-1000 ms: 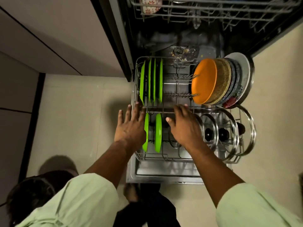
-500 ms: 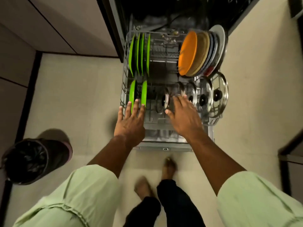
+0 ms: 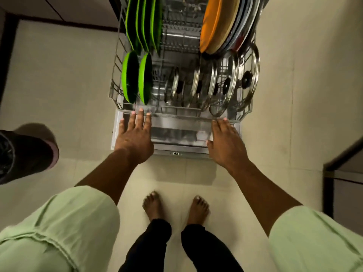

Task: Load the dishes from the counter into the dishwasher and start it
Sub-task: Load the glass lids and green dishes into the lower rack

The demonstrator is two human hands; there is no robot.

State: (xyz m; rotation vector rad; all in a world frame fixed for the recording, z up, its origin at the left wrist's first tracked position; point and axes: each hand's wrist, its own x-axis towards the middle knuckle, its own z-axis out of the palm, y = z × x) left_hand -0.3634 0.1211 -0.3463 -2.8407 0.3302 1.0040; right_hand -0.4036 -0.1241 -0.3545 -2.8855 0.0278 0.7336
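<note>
At the far left a dark bin (image 3: 25, 156) with a pinkish rim stands on the pale floor (image 3: 59, 75), cut off by the frame edge; its contents are too dark to make out. The left hand (image 3: 135, 138) reaches forward with straight, spread fingers, grasping nothing, and its fingertips (image 3: 141, 111) touch the front rail of the lower rack (image 3: 176, 111). The rack sits pulled out over the open dishwasher door (image 3: 176, 134). In the rack's left side stand two green plates (image 3: 137, 79) on edge at the front, and a row of more green plates (image 3: 143, 22) behind them, their tops cut off by the upper edge. On the door's front edge is a small badge (image 3: 175, 153), too small to read; no other writing shows. To the right of the front plates four or five glass lids (image 3: 225, 85) with dark knobs stand on edge; they overlap, so the exact count is hard to tell. Behind them an orange plate (image 3: 214, 24) leans against further plates that are mostly hidden. The right hand (image 3: 224, 142) is likewise released, its fingers straight and together, their tips at the rack's front rail near the right corner. A dark cabinet corner (image 3: 343, 173) is cut off at the far right. Bare feet (image 3: 174, 207) stand below, between light green sleeves (image 3: 59, 228).
</note>
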